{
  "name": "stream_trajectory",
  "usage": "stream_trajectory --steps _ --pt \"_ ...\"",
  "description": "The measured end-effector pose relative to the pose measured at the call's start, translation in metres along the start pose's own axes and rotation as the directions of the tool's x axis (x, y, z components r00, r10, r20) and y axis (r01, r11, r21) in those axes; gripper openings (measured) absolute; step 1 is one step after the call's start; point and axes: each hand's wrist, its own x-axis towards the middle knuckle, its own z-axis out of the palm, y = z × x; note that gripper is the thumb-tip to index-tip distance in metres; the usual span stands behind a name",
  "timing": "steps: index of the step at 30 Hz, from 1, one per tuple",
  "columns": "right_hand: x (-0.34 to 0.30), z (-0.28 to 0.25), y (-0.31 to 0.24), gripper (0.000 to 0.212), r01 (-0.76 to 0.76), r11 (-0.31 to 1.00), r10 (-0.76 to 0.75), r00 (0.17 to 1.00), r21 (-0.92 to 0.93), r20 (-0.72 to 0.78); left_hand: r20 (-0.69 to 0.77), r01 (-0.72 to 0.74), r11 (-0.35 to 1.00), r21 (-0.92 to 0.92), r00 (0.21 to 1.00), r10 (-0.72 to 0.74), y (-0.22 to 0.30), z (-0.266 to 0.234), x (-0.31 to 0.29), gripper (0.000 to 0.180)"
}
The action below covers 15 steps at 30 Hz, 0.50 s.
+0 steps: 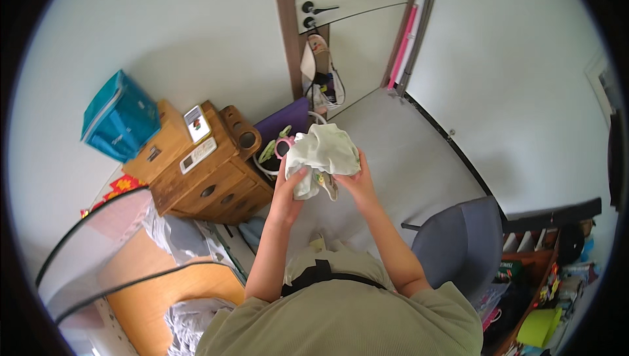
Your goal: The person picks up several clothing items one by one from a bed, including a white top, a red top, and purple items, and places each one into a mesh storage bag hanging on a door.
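Here's the pale cloth (325, 148), bunched in mid-air above the grey floor (373, 127), pinched by left hand (287, 190) and right hand (357, 182), thumbs against partly hidden fingers (patterned piece (327, 186) dangling below!); a loosened grip could spill those slack folds.

Teal bag (121, 117), at the left end of the wooden cabinet (209, 192) — pale lettering low on the front, small and blurred. Green packet (508, 269), on the shelf (532, 265) at right — one short line of white lettering, capital-like, set across the dark green face. White box (196, 124), on the cabinet — coloured picture on the upper face; any wording too small to read. White device (198, 155), beside the box — grey panel with faint marks, illegible. Red sheet (124, 186), left of the cabinet — yellow shapes; whether characters or ornament, cannot be told.
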Motion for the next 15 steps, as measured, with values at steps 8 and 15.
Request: stream_trajectory --steps 8,15 --pt "0.037 -0.034 -0.013 0.045 -0.006 0.958 0.087 0.958 0.288 -0.272 0.147 -0.016 0.964 0.266 0.989 -0.024 -0.003 0.016 0.054 0.060" --pt "0.091 -0.094 -0.032 0.040 0.030 0.932 0.072 0.962 0.362 -0.263 0.134 -0.015 0.968 0.251 0.991 -0.019 -0.018 0.061 0.117 0.047"
